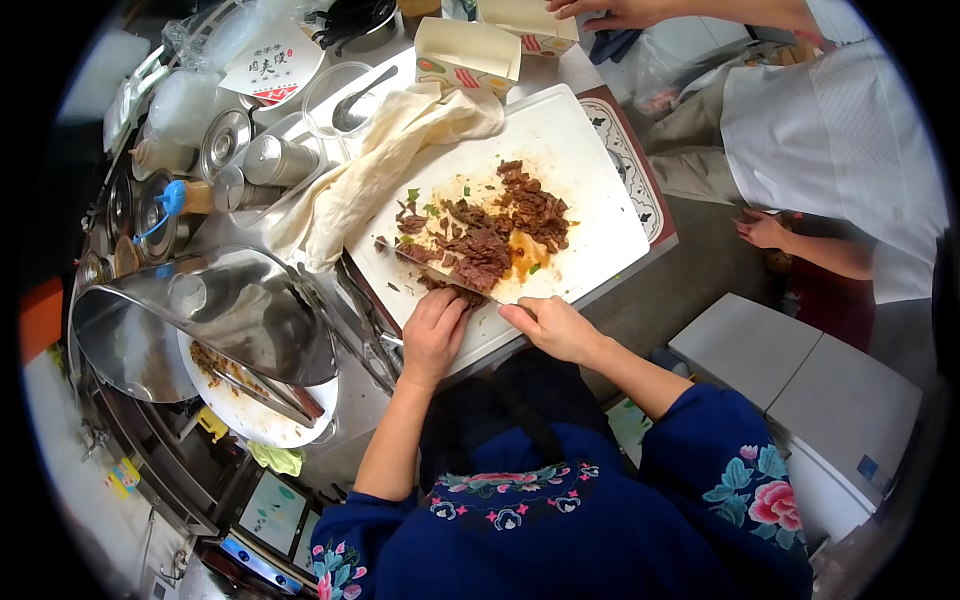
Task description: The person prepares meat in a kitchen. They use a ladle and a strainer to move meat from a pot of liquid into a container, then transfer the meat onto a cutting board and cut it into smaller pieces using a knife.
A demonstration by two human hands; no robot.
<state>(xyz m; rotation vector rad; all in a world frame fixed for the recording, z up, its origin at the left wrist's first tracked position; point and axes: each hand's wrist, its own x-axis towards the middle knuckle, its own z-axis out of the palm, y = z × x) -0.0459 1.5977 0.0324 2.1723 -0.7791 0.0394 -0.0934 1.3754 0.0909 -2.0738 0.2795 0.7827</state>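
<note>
My right hand [552, 328] is closed round the handle of a knife, whose blade [430, 266] slants away to the left across the white cutting board [610, 215]. Close to the blade, my left hand [435, 326] is curled with its fingertips on some brown cooked meat [463, 292] at the board's near edge. Beyond the blade spreads a larger heap of chopped meat [480, 240], with bits of green and a yellowish-brown patch of sauce beside it. My left fingers partly hide the meat beneath them.
Along the board's left lies a cream cloth [370, 165]. Tongs [262, 394] rest on a white plate [255, 425] under a curved metal cover [215, 315]. Open paper boxes [467, 58] stand at the far edge. At right is another person [820, 130], one hand near the boxes.
</note>
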